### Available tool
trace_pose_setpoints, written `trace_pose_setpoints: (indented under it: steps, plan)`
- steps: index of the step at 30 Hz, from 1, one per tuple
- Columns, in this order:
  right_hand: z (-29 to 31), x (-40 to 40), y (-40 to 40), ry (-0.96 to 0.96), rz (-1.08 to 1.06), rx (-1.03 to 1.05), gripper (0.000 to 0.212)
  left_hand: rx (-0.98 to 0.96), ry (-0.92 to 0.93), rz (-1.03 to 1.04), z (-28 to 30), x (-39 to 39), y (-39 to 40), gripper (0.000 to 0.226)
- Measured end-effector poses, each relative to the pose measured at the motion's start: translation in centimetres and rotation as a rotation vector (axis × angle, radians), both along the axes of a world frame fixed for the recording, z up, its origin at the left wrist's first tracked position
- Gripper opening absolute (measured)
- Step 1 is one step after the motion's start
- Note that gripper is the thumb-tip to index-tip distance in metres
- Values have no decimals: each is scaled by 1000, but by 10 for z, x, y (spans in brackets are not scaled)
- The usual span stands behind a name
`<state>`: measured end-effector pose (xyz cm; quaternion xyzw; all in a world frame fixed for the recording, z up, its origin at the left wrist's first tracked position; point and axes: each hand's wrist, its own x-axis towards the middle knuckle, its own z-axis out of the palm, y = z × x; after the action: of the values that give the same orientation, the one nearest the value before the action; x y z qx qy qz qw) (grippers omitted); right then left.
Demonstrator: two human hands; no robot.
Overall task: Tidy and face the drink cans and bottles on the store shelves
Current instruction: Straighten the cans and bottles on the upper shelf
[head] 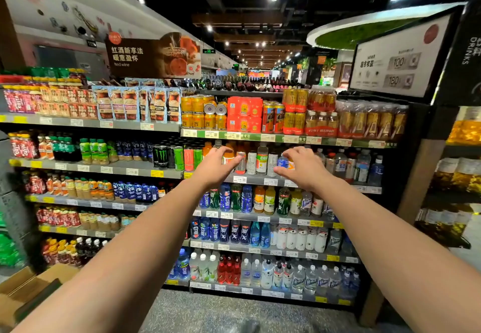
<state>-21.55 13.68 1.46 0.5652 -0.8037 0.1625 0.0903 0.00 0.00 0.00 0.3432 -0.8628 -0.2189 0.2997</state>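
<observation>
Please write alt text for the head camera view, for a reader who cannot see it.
Two bare arms reach toward a store shelf of drinks; the left hand and right hand, fingers spread, are at a row of cans and bottles. More stocked shelves lie above and below.

Both arms reach forward to the second shelf [260, 179] from the top. The left hand [216, 166] is in front of the bottles at its left part, and the right hand [299, 167] is beside it, before the cans [252, 162]. Cardboard boxes [28, 291] stand on the floor at lower left.
</observation>
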Motion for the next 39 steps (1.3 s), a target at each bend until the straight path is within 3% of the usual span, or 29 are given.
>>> trace_pose_setpoints:
  steps: [15, 39]
  plan:
    - [0, 7, -130, 25, -45, 54, 69, 46, -44, -12, -4, 3, -137, 58]
    - [-64, -144, -414, -61, 183, 42, 66, 97, -107, 157, -52, -132, -372, 57]
